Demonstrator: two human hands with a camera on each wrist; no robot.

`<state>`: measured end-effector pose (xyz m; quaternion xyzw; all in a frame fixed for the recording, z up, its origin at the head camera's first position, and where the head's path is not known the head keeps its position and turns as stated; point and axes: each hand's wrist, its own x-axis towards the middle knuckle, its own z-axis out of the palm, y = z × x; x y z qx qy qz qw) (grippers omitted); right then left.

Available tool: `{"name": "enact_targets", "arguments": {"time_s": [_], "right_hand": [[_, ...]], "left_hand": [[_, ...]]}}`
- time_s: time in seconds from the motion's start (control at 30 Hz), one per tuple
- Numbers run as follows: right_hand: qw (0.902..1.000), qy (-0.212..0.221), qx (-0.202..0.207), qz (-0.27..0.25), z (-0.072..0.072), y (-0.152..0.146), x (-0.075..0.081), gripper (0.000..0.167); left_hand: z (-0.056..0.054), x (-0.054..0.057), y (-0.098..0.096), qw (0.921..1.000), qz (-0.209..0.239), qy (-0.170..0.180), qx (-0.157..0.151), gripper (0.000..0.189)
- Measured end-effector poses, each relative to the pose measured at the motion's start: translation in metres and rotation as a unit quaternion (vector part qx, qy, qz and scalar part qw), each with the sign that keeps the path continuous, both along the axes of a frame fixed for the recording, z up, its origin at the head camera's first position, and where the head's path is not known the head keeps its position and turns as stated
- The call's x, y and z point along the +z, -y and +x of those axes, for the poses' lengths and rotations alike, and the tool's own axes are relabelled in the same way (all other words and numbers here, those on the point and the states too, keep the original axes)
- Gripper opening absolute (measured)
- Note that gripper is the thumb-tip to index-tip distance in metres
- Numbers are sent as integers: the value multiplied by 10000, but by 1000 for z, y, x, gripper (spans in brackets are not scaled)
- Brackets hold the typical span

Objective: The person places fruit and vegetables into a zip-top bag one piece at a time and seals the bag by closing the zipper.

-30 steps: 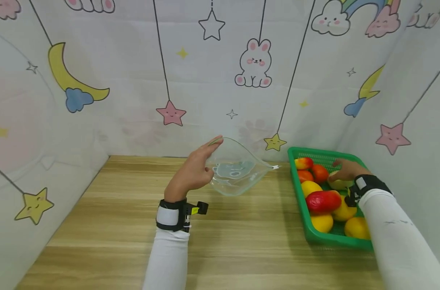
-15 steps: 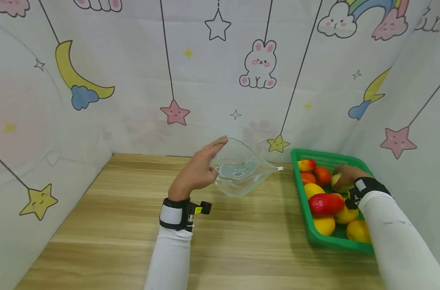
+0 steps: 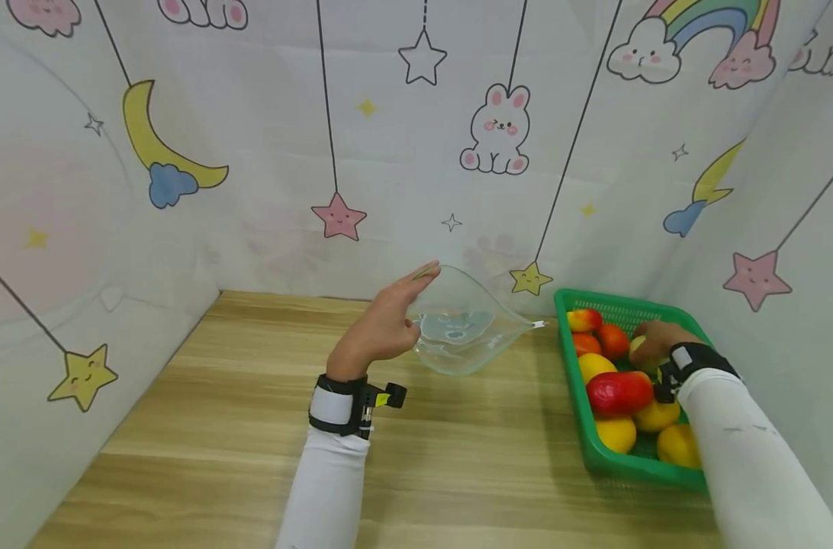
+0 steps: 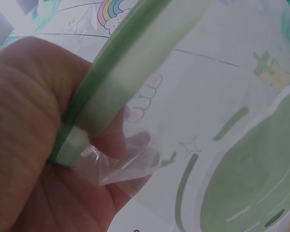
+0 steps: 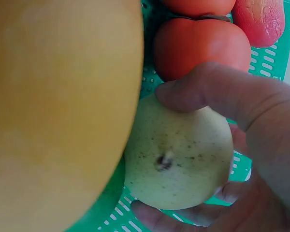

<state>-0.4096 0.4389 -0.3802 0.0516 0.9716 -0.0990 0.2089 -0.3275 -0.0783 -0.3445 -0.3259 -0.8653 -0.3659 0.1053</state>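
- Right wrist view: my right grip (image 5: 273,150) is curled round a pale green fruit (image 5: 179,154), thumb laid over one side and fingers bent round the other.
- Just past that thumb sit two orange-red fruits (image 5: 203,46); a big yellow fruit (image 5: 63,116) is close by, on the side away from my palm.
- The green basket (image 3: 636,467) surrounds this grip, and the pale green fruit is inside it.
- Nearer me than the right grip, a long red fruit (image 3: 620,393) lies among yellow fruits (image 3: 615,435).
- Well to the left, my left grip (image 3: 382,328) pinches a clear bag (image 3: 454,328) by its green-edged mouth.
- From the left grip the bag spreads toward the basket, mouth gaping, a white tip (image 3: 539,324) at its far corner.
- The wooden desk (image 3: 458,473) lies beneath both grips.
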Motion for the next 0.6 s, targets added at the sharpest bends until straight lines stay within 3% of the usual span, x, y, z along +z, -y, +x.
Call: {"name": "enact_targets", "arguments": {"time_s": [0.3,0.43,0.6], "right_hand": [[9988,-96,461,102,2,-6,6,78],[9989,-175,360,-239,3,-11,11,77],[9952,-363,-122,-897,3,-13,22,80]], "left_hand": [[-1,2,-1,10000,30,-25,-28,85],[1,2,0,10000,29,-18,9,85],[2,3,3,10000,56,-11,19,85]]}}
